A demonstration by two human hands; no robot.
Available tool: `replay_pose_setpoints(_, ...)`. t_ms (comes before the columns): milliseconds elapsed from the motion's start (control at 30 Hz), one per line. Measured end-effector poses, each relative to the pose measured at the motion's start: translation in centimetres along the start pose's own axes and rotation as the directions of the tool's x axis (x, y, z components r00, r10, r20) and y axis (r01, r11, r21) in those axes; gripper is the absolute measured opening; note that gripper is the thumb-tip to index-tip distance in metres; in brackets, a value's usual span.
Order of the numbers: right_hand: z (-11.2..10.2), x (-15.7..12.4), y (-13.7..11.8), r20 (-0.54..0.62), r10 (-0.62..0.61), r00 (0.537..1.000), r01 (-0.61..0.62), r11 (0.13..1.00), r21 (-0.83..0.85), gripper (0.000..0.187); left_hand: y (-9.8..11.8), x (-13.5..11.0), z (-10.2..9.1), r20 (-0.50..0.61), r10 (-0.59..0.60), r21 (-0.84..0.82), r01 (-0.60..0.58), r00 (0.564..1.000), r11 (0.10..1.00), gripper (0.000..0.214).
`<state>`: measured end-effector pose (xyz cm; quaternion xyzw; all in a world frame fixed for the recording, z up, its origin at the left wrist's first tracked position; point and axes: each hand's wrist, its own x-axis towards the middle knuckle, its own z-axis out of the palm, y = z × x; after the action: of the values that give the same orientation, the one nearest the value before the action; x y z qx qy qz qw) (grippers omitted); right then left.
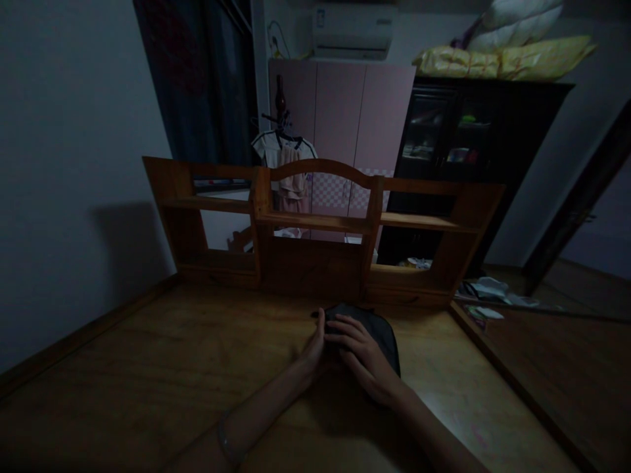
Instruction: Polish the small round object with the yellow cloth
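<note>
A dark cloth bundle lies on the wooden desk, close to the shelf at the back. My right hand rests flat on top of it with the fingers spread toward the left. My left hand stands on edge against the bundle's left side, fingers straight and together, fingertips pointing away from me. Neither hand is closed round the cloth. The room is dim, and the part of the cloth under my right hand is hidden.
A low wooden shelf unit with an arched middle stands along the desk's far edge. Behind it are a pink wardrobe, hanging clothes and a dark glass cabinet. A grey wall runs on the left. Papers lie on the floor to the right.
</note>
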<state>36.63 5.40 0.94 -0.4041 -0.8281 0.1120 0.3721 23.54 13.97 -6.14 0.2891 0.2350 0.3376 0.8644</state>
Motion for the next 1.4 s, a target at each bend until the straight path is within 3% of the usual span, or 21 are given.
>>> replay_pose_setpoints(100, 0.4, 0.0, -0.1, 0.047, -0.017, 0.999, 0.018, 1.0, -0.023, 0.04, 0.8, -0.3, 0.1, 0.039, -0.018, -0.022, 0.018, 0.999, 1.0, 0.072)
replay_pose_setpoints(333, 0.4, -0.2, 0.6, 0.064, -0.044, 0.997, 0.046, 0.999, -0.019, 0.041, 1.3, -0.2, -0.1, -0.116, 0.036, -0.172, -0.055, 0.993, 0.984, 0.06)
replay_pose_setpoints(533, -0.5, -0.7, 1.0, 0.047, -0.038, 0.998, 0.038, 0.999, 0.004, 0.038, 1.1, 0.3, -0.5, 0.019, 0.031, -0.196, -0.027, 0.999, 0.98, 0.062)
replay_pose_setpoints(700, -0.2, -0.7, 0.7, 0.09, -0.035, 0.995, 0.039, 0.998, -0.044, 0.044, 1.3, -0.1, -0.2, 0.047, 0.02, -0.18, -0.011, 0.999, 0.984, 0.069)
replay_pose_setpoints(967, 0.3, -0.2, -0.4, 0.111, 0.022, 0.994, -0.002, 0.984, -0.178, 0.049, 0.0, 0.1, -0.3, -0.069, 0.175, -0.027, -0.177, 0.982, 0.984, 0.059)
replay_pose_setpoints(1167, 0.6, -0.1, -0.4, 0.074, 0.043, 0.996, -0.027, 0.978, -0.206, 0.049, 0.2, 0.3, -0.4, -0.065, 0.142, 0.0, -0.142, 0.988, 0.99, 0.062)
replay_pose_setpoints(1267, 0.7, -0.1, -0.1, 0.028, 0.058, 0.998, -0.052, 0.979, -0.196, 0.047, 0.2, 0.0, 0.3, -0.091, 0.143, 0.041, -0.14, 0.986, 0.989, 0.062)
replay_pose_setpoints(1400, 0.3, -0.1, 0.3, -0.043, 0.09, 0.995, -0.095, 0.984, -0.151, 0.042, 0.0, -0.1, 1.5, -0.084, 0.06, 0.102, -0.052, 0.995, 0.993, 0.075)
